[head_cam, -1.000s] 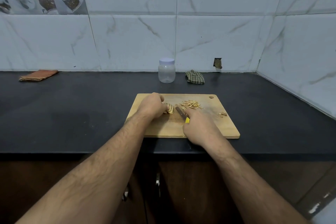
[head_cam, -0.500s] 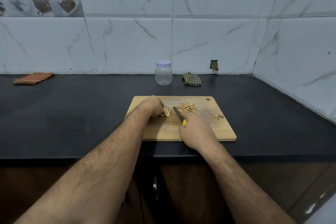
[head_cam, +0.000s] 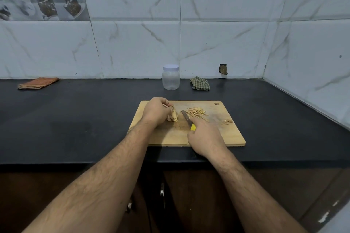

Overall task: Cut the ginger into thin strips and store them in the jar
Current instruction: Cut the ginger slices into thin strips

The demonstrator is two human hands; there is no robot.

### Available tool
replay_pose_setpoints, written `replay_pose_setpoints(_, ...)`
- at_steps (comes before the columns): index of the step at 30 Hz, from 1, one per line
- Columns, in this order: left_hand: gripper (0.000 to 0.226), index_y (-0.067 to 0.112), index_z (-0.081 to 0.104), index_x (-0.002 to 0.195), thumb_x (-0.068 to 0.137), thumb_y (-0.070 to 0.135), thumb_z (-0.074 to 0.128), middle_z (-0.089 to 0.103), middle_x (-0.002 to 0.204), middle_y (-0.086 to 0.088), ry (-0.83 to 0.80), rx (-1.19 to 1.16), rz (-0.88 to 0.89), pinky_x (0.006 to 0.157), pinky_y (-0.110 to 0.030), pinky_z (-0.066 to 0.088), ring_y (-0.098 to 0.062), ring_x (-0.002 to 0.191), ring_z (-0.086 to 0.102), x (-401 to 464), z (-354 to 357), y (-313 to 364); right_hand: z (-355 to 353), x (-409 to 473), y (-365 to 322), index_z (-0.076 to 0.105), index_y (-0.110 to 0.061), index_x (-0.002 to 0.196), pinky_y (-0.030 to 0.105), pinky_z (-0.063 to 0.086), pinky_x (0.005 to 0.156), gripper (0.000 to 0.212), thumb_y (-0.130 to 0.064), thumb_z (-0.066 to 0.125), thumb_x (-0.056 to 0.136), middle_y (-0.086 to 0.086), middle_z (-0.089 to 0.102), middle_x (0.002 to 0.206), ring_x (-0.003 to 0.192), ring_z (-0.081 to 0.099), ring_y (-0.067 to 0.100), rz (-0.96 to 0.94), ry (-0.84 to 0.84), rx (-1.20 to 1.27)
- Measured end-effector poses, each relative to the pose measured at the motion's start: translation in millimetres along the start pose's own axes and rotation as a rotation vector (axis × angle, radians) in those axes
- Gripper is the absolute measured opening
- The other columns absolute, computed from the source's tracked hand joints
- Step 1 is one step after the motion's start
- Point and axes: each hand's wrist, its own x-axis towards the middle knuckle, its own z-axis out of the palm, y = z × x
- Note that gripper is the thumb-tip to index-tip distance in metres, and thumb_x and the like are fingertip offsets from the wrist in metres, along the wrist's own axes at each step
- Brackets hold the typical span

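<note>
While the left hand curls its fingers round a stack of ginger slices on the board, the right hand grips the yellow handle of the knife, whose blade points away from the knuckles into the gap between the slices and the strips. By my judgement the work is partway done: a small heap of strips lies just beyond the right fingertips, the held stack is not yet cut, and a few scraps sit further right of that hand. The jar stands well beyond both hands by the wall, lid on and seemingly empty, so all the storing is left. Bare board shows between the two hands, enough room for the blade to come across. The left fingertips sit close to the slices' cut side, which calls for care. The right wrist overhangs the board's near edge, itself close to the counter lip.
</note>
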Motion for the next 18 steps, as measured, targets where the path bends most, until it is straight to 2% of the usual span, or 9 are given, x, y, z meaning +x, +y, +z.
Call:
replay_pose_setpoints(2,0.014,0.013,0.073,0.083,0.084,0.004,0.063,0.072,0.078,-0.002,-0.045,-0.067,0.003,0.076,-0.032,0.059,-0.018,0.076,0.069,-5,-2,5,-2,-2,2,0.049,-0.025,0.14,0.038,0.052,0.09,0.052,-0.012,0.048,0.089,0.002,0.062,0.126,0.111,0.056,0.024,-0.003,0.005,0.024)
replay_pose_setpoints(3,0.013,0.011,0.074,0.083,0.084,0.002,0.065,0.07,0.076,-0.002,-0.086,-0.093,0.007,0.065,-0.024,0.058,-0.013,0.067,0.066,-8,-3,8,-4,-4,2,0.048,-0.027,0.141,0.039,0.051,0.092,0.055,-0.011,0.048,0.089,0.002,0.061,0.128,0.113,0.056,0.024,-0.008,0.009,0.035)
replay_pose_setpoints(5,0.012,0.006,0.074,0.091,0.086,-0.001,0.066,0.064,0.071,0.001,-0.188,-0.079,-0.004,0.04,-0.009,0.039,0.002,0.045,0.054,-19,-2,13,-7,-9,4,0.044,-0.032,0.145,0.038,0.049,0.096,0.061,-0.008,0.047,0.089,-0.001,0.059,0.134,0.119,0.054,0.024,-0.027,0.014,0.04)
replay_pose_setpoints(6,0.013,0.004,0.074,0.095,0.087,-0.001,0.066,0.063,0.07,0.001,-0.232,-0.072,-0.014,0.037,-0.008,0.034,0.005,0.039,0.05,-24,0,16,-9,-11,6,0.044,-0.035,0.145,0.037,0.049,0.096,0.063,-0.008,0.047,0.089,-0.003,0.058,0.136,0.121,0.054,0.023,-0.036,0.016,0.034)
replay_pose_setpoints(7,0.013,0.004,0.074,0.096,0.087,-0.001,0.066,0.064,0.071,0.001,-0.262,-0.053,-0.013,0.038,-0.008,0.035,0.005,0.04,0.051,-27,4,16,-10,-13,7,0.043,-0.036,0.146,0.037,0.048,0.097,0.063,-0.008,0.047,0.089,-0.004,0.058,0.137,0.122,0.053,0.023,-0.04,0.021,0.021)
replay_pose_setpoints(9,0.011,0.007,0.076,0.094,0.086,0.002,0.07,0.069,0.08,0.001,-0.27,0.008,0.003,0.054,-0.012,0.044,0.001,0.06,0.058,-29,11,16,-14,-17,10,0.044,-0.035,0.146,0.037,0.048,0.097,0.061,-0.01,0.047,0.09,-0.004,0.056,0.139,0.124,0.052,0.024,-0.024,0.024,-0.023)
replay_pose_setpoints(11,0.005,0.014,0.076,0.086,0.084,0.01,0.074,0.072,0.088,0.003,-0.217,0.077,0.009,0.067,-0.017,0.045,-0.004,0.076,0.058,-30,18,14,-16,-20,12,0.044,-0.035,0.146,0.037,0.048,0.096,0.061,-0.011,0.047,0.09,-0.004,0.056,0.14,0.124,0.052,0.024,0.004,0.012,-0.067)
replay_pose_setpoints(13,0.004,0.022,0.074,0.083,0.082,0.023,0.078,0.068,0.087,0.009,-0.133,0.204,0.024,0.07,-0.021,0.043,-0.005,0.081,0.057,-29,22,11,-18,-24,14,0.044,-0.035,0.146,0.036,0.048,0.095,0.061,-0.011,0.048,0.09,-0.004,0.056,0.14,0.124,0.052,0.023,0.018,-0.001,-0.085)
replay_pose_setpoints(18,0.022,0.026,0.073,0.105,0.083,0.028,0.077,0.068,0.114,0.004,-0.102,0.261,0.045,0.088,-0.026,0.048,-0.016,0.104,0.062,-28,20,3,-17,-30,13,0.045,-0.033,0.147,0.034,0.048,0.093,0.062,-0.01,0.049,0.09,-0.004,0.056,0.14,0.122,0.053,0.022,0.005,-0.02,-0.084)
